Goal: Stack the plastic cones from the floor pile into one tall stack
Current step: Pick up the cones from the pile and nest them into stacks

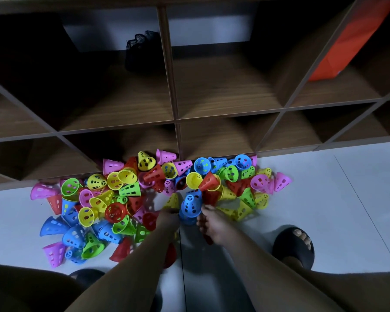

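Note:
A big pile of perforated plastic cones [131, 190] in pink, yellow, green, blue and red lies on the white floor against the shelf's base. My left hand [168, 218] grips a yellow cone [172, 200] at the pile's near edge. Just to its right a blue cone [190, 204] stands upright on another blue one. My right hand [212, 226] sits beside that blue cone with its fingers curled round a red cone [208, 239], of which only a sliver shows under the palm.
A wooden cubby shelf [175, 119] rises right behind the pile; one cubby holds black mesh items [141, 45], another an orange bag [345, 41]. My feet in black slippers [294, 246] stand on the white tiles [324, 199]. A red cone [170, 255] lies under my left forearm.

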The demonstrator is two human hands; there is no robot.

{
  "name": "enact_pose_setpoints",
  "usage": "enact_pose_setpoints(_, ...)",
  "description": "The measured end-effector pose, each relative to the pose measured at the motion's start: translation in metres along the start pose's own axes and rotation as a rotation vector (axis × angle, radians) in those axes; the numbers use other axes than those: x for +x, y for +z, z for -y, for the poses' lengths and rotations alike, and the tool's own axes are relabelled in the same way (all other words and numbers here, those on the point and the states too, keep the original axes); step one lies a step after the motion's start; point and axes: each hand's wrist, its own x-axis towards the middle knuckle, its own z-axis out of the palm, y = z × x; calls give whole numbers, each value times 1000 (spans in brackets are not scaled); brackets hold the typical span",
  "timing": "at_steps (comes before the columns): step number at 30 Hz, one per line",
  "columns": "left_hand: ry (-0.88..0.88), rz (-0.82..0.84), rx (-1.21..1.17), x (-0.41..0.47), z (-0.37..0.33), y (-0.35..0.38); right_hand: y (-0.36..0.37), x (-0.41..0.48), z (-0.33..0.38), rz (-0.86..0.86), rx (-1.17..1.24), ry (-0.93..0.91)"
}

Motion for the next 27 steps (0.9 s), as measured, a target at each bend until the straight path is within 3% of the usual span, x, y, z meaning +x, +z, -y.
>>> enact_pose_setpoints(7,-28,-21,46,11,1,-9,-14,10,-15,-118,-395,-3)
enact_pose_setpoints(11,-29,-57,-70,44,15,-9,-31,8,-20,-193,-474,-16)
enact_pose_setpoints(18,63,-10,-133,16,-12,-4,-62,-8,-41,-435,-1008,-320)
enact_pose_setpoints(27,98,-60,-206,3,-22,-20,-67,-9,-72,-267,-1272,-255)
